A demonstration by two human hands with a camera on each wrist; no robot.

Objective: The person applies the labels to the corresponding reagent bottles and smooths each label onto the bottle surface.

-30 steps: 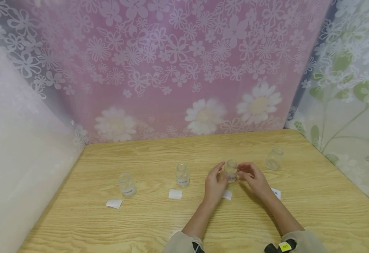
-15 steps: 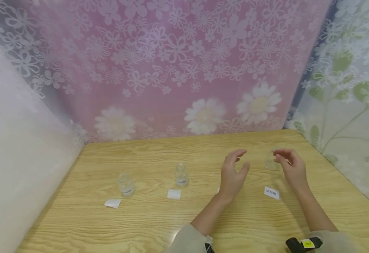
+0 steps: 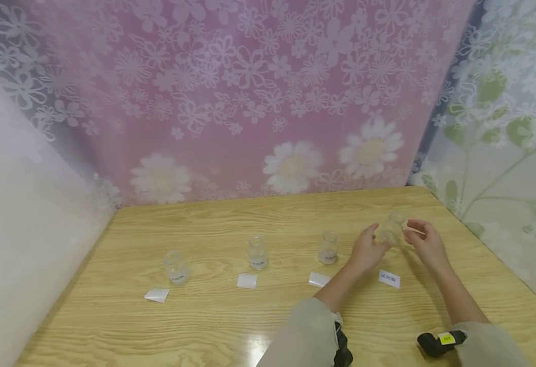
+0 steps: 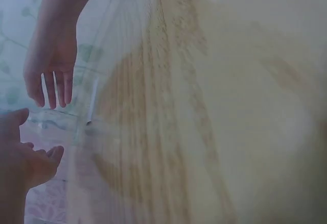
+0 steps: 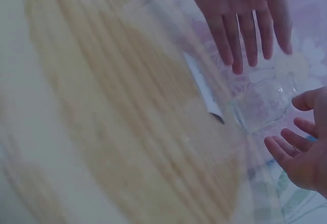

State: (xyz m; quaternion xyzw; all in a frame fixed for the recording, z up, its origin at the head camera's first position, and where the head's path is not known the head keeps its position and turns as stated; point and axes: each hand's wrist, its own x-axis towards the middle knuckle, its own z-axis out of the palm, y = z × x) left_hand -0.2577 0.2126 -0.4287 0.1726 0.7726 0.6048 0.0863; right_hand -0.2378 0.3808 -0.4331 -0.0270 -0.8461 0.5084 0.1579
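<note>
A clear glass jar (image 3: 390,232) stands at the right end of a row of small jars. My left hand (image 3: 365,251) is at its left side, thumb overlapping the jar in the head view. On the other side is my right hand (image 3: 428,248), its fingertips close to the neck. Both hands have loosely extended fingers and frame the jar between them. From the right wrist, the same glass jar (image 5: 263,104) shows upright between the hands, with no label visible on it. A white printed label card (image 3: 389,278) lies on the table in front of it.
Three more glass jars, a left one (image 3: 176,267), a middle one (image 3: 257,253) and a nearer one (image 3: 328,248), carry printed labels. White paper slips (image 3: 247,281) lie before them on the wooden table (image 3: 194,326). Floral curtains (image 3: 231,102) surround the table's back and sides.
Both hands have left the third jar from the left and moved right. The left hand has now come up beside the rightmost jar, opposite the right hand.
</note>
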